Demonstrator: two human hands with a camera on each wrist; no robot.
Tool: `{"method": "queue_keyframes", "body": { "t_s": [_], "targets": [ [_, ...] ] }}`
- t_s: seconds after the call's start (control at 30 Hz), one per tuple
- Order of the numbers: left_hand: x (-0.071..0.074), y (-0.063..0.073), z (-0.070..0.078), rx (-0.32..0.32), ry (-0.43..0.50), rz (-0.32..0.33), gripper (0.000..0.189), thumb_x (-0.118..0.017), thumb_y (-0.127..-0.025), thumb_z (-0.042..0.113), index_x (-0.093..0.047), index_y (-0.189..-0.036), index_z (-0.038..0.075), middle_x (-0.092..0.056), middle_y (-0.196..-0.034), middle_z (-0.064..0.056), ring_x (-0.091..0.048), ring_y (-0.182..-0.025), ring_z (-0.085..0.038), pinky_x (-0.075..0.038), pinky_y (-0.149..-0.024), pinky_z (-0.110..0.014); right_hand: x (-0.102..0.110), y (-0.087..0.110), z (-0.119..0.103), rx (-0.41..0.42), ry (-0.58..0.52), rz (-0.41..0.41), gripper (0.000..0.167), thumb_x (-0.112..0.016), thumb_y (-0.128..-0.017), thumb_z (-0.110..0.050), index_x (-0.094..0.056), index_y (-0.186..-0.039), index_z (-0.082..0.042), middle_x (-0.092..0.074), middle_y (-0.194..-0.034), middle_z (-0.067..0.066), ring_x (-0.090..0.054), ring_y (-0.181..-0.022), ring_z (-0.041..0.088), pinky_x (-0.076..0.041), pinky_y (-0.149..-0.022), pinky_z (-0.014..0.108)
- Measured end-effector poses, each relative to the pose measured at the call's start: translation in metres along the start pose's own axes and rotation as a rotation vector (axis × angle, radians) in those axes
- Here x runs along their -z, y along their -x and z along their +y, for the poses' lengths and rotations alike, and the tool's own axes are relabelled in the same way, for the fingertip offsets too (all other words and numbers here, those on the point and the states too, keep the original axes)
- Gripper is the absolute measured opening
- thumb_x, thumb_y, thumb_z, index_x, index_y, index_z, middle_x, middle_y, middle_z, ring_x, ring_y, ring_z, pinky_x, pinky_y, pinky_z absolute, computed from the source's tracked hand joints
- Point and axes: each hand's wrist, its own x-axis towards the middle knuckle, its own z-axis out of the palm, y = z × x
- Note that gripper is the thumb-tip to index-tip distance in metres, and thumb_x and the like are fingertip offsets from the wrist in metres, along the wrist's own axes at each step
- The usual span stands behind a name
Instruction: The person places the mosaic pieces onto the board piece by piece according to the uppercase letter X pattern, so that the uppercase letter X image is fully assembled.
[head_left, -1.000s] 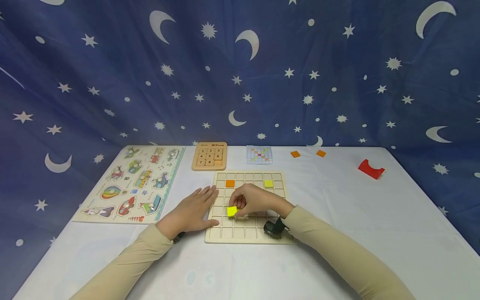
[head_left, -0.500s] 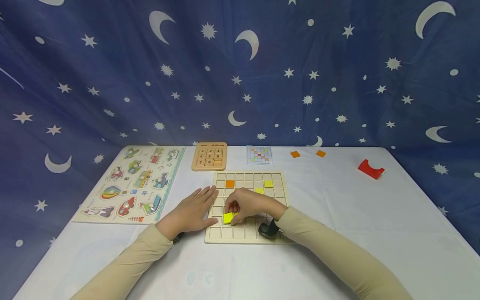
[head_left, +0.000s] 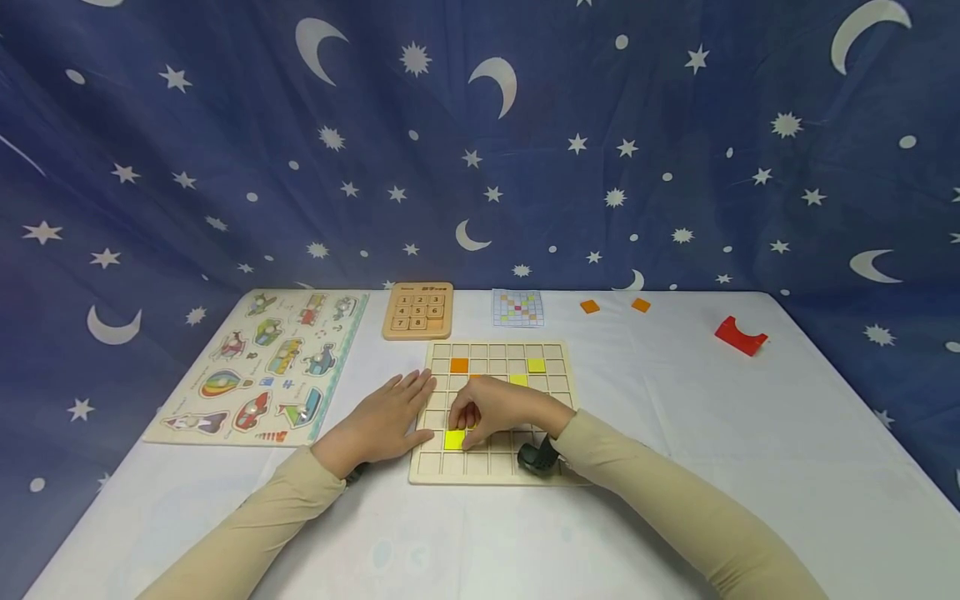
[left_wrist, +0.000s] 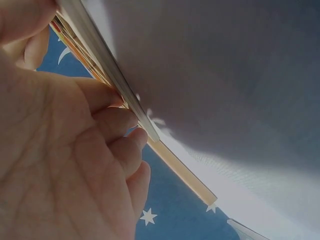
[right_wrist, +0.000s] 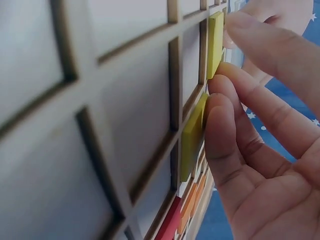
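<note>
My right hand (head_left: 501, 407) pinches a yellow square tile (head_left: 453, 440) between thumb and fingers. The tile lies flat at a cell near the front left of a wooden grid board (head_left: 480, 478). Close up in the right wrist view, the fingertips are right at this tile's (right_wrist: 215, 45) edge, and curled fingers reach a second yellow tile (right_wrist: 192, 137). A red tile (right_wrist: 170, 220) shows further down there. On the board's left edge rests my left hand (head_left: 381, 421), fingers straight. An orange tile (head_left: 459, 365) and two more yellow ones sit in the far rows.
Behind the board stand a wooden number puzzle (head_left: 417, 336) and a pattern card (head_left: 517, 309). Two orange tiles (head_left: 590, 307) lie at the back, with a red curved piece (head_left: 741, 336) further right. A picture puzzle board (head_left: 225, 440) is at the left.
The right hand has brought the yellow tile slightly left and toward the person, and the tile now sits level with the board. The left hand has stayed in place.
</note>
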Motion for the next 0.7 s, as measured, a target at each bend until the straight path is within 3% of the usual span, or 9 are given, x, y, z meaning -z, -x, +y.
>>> {"method": "queue_keyframes", "body": {
  "t_s": [0.33, 0.7],
  "targets": [
    [0.000, 0.001, -0.001, -0.014, -0.007, 0.016, 0.072, -0.050, -0.094, 0.041, -0.028, -0.145, -0.006, -0.025, -0.153, -0.022, -0.025, -0.142, -0.035, -0.022, -0.118, -0.048, 0.007, 0.007, 0.004, 0.002, -0.060, 0.019, 0.019, -0.080, -0.073, -0.012, -0.072, -0.090, -0.007, -0.067, -0.081, 0.000, -0.054, -0.068, 0.003, -0.050, -0.063, 0.014],
    [0.000, 0.000, 0.001, 0.002, 0.008, -0.001, 0.074, -0.049, -0.094, 0.044, -0.027, -0.146, -0.004, -0.023, -0.154, -0.020, -0.023, -0.143, -0.034, -0.021, -0.119, -0.047, 0.027, 0.028, 0.024, 0.017, -0.136, 0.081, 0.028, -0.078, -0.076, -0.011, -0.070, -0.102, -0.002, -0.069, -0.088, 0.009, -0.060, -0.076, 0.008, -0.055, -0.072, 0.020]
  ]
}}
